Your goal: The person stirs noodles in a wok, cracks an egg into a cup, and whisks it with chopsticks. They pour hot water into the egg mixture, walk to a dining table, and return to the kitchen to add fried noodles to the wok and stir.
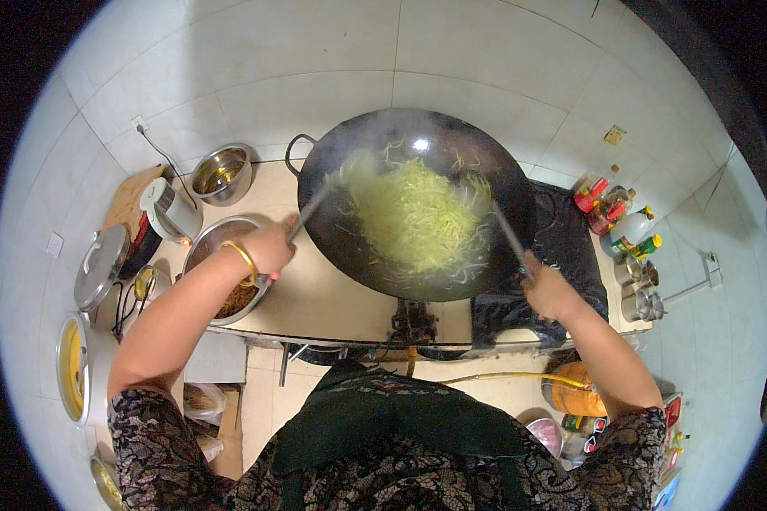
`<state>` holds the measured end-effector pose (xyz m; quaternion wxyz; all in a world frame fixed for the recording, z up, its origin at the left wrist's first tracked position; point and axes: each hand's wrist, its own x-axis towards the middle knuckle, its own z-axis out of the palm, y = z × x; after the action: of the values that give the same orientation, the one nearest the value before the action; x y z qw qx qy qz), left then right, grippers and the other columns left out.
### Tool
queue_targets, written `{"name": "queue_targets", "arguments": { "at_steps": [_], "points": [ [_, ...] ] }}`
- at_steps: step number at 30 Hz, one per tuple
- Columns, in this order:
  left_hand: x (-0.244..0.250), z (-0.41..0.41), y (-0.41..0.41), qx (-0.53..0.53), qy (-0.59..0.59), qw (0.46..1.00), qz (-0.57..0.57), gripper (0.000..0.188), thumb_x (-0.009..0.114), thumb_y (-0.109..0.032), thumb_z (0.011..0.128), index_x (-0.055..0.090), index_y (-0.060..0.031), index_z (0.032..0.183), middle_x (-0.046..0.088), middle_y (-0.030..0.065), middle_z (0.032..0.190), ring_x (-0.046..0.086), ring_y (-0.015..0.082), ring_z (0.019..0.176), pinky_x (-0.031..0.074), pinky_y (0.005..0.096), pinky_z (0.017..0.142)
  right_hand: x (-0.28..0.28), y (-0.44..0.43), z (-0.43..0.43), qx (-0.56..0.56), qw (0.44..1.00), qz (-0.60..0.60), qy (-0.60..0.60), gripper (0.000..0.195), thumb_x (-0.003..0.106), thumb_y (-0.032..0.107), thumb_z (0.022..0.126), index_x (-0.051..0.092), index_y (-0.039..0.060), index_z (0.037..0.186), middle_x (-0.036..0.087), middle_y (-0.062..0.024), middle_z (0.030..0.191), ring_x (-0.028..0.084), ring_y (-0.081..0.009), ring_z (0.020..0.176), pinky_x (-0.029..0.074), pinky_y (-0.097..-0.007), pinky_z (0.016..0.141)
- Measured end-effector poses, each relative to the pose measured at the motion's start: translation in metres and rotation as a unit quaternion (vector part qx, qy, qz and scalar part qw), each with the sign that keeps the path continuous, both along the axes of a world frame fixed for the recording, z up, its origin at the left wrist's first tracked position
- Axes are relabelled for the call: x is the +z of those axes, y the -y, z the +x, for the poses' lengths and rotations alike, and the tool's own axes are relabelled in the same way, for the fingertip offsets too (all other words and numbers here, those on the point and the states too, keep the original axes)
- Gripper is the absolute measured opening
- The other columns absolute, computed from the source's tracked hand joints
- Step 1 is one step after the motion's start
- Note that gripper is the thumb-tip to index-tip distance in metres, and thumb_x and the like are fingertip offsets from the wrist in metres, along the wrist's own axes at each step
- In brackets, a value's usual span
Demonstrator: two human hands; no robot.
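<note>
A large black wok [332, 236] sits on the counter in front of me, steaming, with a heap of pale green shredded vegetable [425, 217] in it. My left hand [271, 249] grips the handle of a long metal utensil [313, 207], whose far end is blurred and lost among the shreds at the wok's left. In my right hand [546, 290] is the handle of a second metal utensil [510, 233]; its head, at the right of the heap, carries some shreds. Under my left wrist stands a steel bowl [198, 246] holding brownish strands, partly covered by my arm.
At the right stand several sauce bottles [633, 227] and small steel condiment pots [636, 303]. On the left are a steel basin [227, 182], an electric kettle [172, 207] and a pot lid [102, 268]. Below the counter, a yellow hose [505, 375] runs to an orange gas cylinder [572, 393].
</note>
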<state>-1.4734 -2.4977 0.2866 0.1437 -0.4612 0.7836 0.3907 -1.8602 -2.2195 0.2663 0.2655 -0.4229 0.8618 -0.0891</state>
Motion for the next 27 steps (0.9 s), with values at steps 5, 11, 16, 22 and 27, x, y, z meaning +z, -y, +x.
{"name": "queue_targets", "arguments": {
  "at_steps": [5,11,16,22,27],
  "points": [
    [-0.036,-0.026,-0.033,0.045,-0.099,0.957,0.27,0.016,0.052,-0.014,0.095,0.04,-0.0072,0.102,0.052,0.0039,0.07,0.053,0.0156,0.049,0.048,0.0325,0.045,-0.01,-0.002,0.033,-0.257,0.819,-0.017,0.513,0.041,0.052,0.011,0.094,0.041,0.0054,0.133,0.047,-0.0003,0.063,0.044,-0.0093,0.046,0.036,-0.0241,0.037],
    [-0.052,-0.058,-0.04,0.189,-0.336,0.794,0.47,0.012,0.053,-0.012,0.096,0.041,-0.0121,0.095,0.047,-0.001,0.068,0.048,0.0089,0.05,0.04,0.0247,0.041,-0.013,0.034,0.069,-0.315,0.592,-0.137,0.729,0.013,0.053,0.007,0.094,0.046,0.0124,0.104,0.045,0.0009,0.069,0.039,-0.0042,0.046,0.028,-0.0182,0.035],
    [-0.042,0.011,-0.024,0.228,-0.41,0.691,0.549,0.011,0.05,-0.012,0.098,0.044,-0.018,0.104,0.042,-0.0031,0.069,0.037,0.0033,0.045,0.029,0.0185,0.035,0.007,-0.014,0.033,-0.255,0.68,-0.186,0.662,0.043,0.051,0.009,0.096,0.042,0.016,0.137,0.044,0.0023,0.069,0.038,-0.0019,0.047,0.025,-0.0159,0.034],
    [0.036,0.023,-0.044,0.167,-0.339,0.896,0.233,0.061,0.051,-0.006,0.09,0.03,-0.0137,0.147,0.043,-0.004,0.064,0.039,0.0041,0.041,0.034,0.0202,0.034,0.04,-0.011,0.03,-0.075,0.943,-0.16,0.282,0.063,0.052,0.008,0.093,0.027,0.0106,0.151,0.048,0.0001,0.066,0.043,-0.0082,0.045,0.039,-0.0256,0.04],
    [0.049,0.016,-0.028,0.043,-0.199,0.979,-0.024,0.071,0.05,-0.008,0.087,0.023,-0.01,0.152,0.05,0.0002,0.062,0.046,0.0091,0.039,0.04,0.025,0.037,0.033,-0.004,0.019,-0.007,0.987,-0.151,0.053,0.063,0.056,0.011,0.09,0.032,0.008,0.149,0.063,-0.0123,0.071,0.053,-0.0155,0.047,0.046,-0.0318,0.045]
  ]
}}
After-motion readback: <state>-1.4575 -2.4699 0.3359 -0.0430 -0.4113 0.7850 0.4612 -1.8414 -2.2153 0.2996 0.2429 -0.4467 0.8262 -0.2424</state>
